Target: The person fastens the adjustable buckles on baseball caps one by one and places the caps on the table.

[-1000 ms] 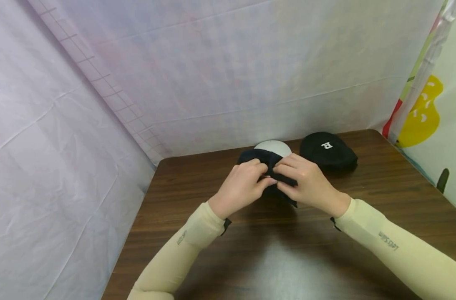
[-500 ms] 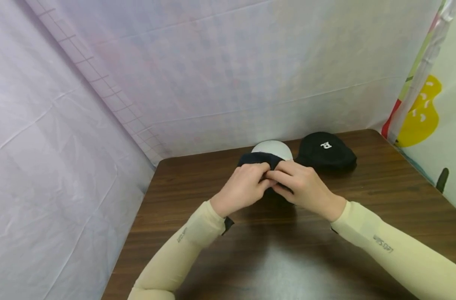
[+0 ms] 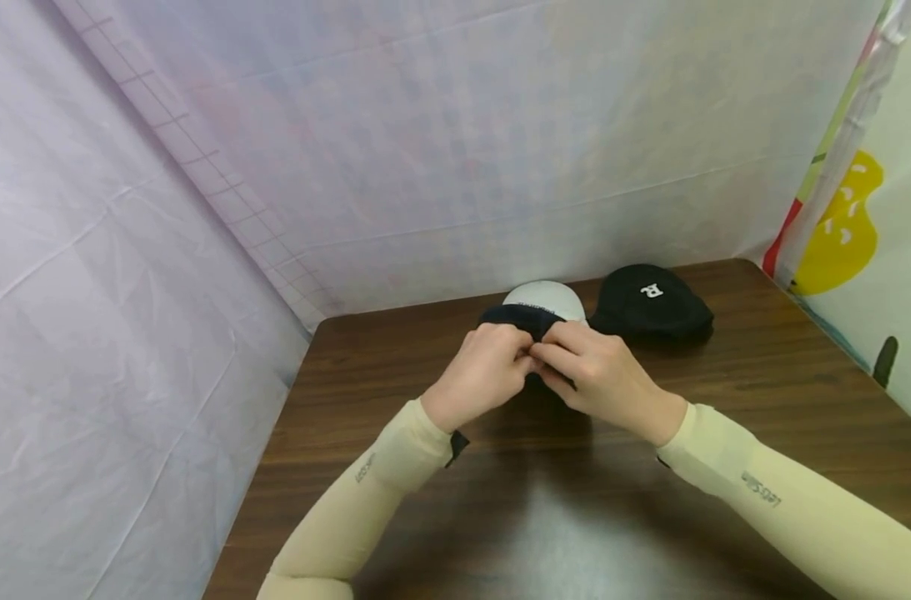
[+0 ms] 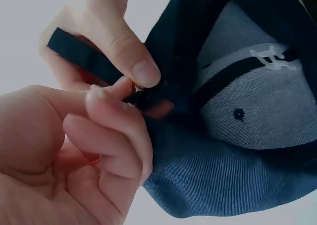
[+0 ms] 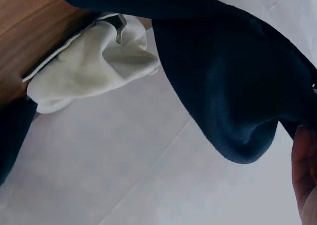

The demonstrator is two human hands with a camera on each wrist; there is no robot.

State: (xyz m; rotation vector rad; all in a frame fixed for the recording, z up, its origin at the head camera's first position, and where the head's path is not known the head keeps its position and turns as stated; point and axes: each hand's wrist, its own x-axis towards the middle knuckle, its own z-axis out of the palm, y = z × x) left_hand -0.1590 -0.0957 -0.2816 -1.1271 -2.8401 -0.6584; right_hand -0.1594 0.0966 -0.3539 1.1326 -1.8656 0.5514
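Note:
Both hands hold a dark navy cap [image 3: 523,317] above the table, its inside facing up in the left wrist view, where a grey lining [image 4: 267,103] and a black inner band show. The left hand [image 3: 488,367] pinches the back strap area of the cap, fingers curled. From the other side, the right hand [image 3: 601,371] grips the same spot, its fingertips meeting the left ones. A loose strap end [image 4: 81,56] pokes out between the right hand's fingers in the left wrist view. The small fastening between the fingertips is mostly hidden.
A white cap [image 3: 548,296] lies just behind the held cap on the brown wooden table [image 3: 350,400]. To its right stands a black cap [image 3: 650,304] with a white letter. A pale curtain [image 3: 463,167] hangs behind the table and a further one [image 3: 87,333] at left.
Both hands have drawn closer together at the strap, the right one shifting slightly left. The navy cap has tilted down a little, so more of the white cap shows.

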